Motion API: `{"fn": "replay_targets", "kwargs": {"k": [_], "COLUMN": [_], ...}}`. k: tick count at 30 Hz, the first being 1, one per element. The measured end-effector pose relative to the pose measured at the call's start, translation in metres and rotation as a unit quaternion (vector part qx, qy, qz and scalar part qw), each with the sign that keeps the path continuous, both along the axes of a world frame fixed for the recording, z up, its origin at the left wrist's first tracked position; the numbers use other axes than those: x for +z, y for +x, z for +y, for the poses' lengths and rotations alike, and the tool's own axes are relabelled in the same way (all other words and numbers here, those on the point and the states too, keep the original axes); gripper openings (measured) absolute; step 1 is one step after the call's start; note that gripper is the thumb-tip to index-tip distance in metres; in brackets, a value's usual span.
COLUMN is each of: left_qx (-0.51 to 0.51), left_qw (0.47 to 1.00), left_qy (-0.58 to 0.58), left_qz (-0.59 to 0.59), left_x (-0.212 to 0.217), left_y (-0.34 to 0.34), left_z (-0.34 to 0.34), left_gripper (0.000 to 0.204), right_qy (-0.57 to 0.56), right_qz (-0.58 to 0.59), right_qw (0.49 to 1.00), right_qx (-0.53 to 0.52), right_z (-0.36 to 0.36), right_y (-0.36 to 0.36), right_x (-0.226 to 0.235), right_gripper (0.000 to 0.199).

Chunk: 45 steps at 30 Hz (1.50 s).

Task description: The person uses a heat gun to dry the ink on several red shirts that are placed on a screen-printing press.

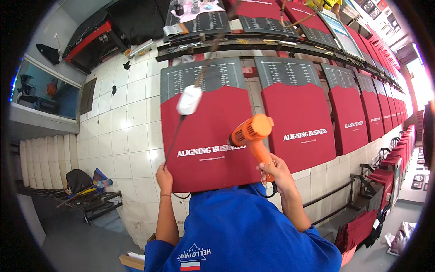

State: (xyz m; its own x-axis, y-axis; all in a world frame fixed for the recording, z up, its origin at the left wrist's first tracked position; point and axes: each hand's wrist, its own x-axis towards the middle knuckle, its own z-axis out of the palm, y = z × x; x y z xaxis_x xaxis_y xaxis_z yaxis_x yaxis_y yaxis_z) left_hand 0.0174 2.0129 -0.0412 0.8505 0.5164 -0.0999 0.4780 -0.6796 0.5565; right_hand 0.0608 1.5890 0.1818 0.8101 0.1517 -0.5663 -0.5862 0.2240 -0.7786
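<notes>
My right hand grips the handle of an orange heat gun. Its nozzle points left at the white lettering on a red fabric piece, which lies flat on the white tiled table. My left hand is closed at the near left edge of that piece. A black cord runs into this hand from a white plug block that hangs over the fabric. My blue shirt fills the lower middle of the view.
More red pieces with grey tops lie in a row along the table to the right. A dark rail with tools runs behind them. Stacks of red fabric stand at the lower right. A low rack with clutter is at the left.
</notes>
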Motion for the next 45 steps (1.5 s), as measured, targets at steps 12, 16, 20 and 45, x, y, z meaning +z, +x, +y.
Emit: {"fn": "replay_targets", "kwargs": {"k": [12,16,20,45], "left_qx": [-0.049,-0.072,-0.08,-0.041], "left_qw": [0.99,0.996,0.995,0.988], "left_qy": [-0.133,-0.058,-0.028,-0.138], "left_qz": [0.01,0.005,0.056,-0.046], "left_x": [0.026,0.024,0.031,0.024], "left_y": [0.017,0.013,0.019,0.017], "left_z": [-0.005,-0.003,-0.001,-0.01], "left_gripper": [0.04,0.041,0.037,0.046], "right_qy": [-0.138,-0.153,-0.133,-0.139], "right_qz": [0.004,-0.019,-0.028,-0.005], "right_qw": [0.99,0.988,0.99,0.99], "right_qx": [-0.013,-0.02,-0.037,-0.029], "right_z": [0.044,0.051,0.042,0.028], "right_y": [-0.026,-0.034,-0.036,-0.033], "right_x": [0.024,0.014,0.006,0.007], "right_gripper": [0.033,0.032,0.03,0.026]}}
